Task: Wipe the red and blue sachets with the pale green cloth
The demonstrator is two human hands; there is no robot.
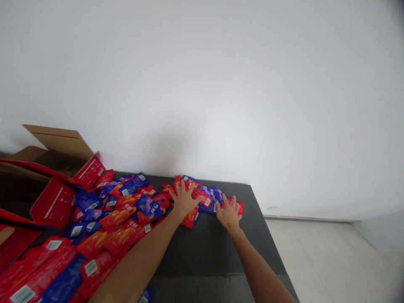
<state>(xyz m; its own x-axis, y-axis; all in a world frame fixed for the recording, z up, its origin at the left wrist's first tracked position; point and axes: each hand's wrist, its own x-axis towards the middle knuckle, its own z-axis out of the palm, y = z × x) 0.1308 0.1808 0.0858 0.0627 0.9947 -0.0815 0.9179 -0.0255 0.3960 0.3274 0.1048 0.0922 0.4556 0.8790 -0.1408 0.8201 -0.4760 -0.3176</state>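
Red and blue printed packets lie in a loose heap over a dark tabletop (208,248). My left hand (183,201) has its fingers spread over a few red packets near the wall, with a red packet (205,198) beside its thumb. To its right, my right hand (229,213) rests with fingers apart on a red packet (240,208) at the right end of the row. Blue packets (206,208) lie between the two hands. Neither hand is closed around anything. A blue packet (149,206) tops the larger pile left of my left hand.
Open red-and-brown cardboard boxes (55,202) stand at the left, one with a raised flap (63,141). A large pile of packets (104,248) spreads before them. A white wall (221,84) backs the table. Past the table's right edge is a pale tiled floor (322,248).
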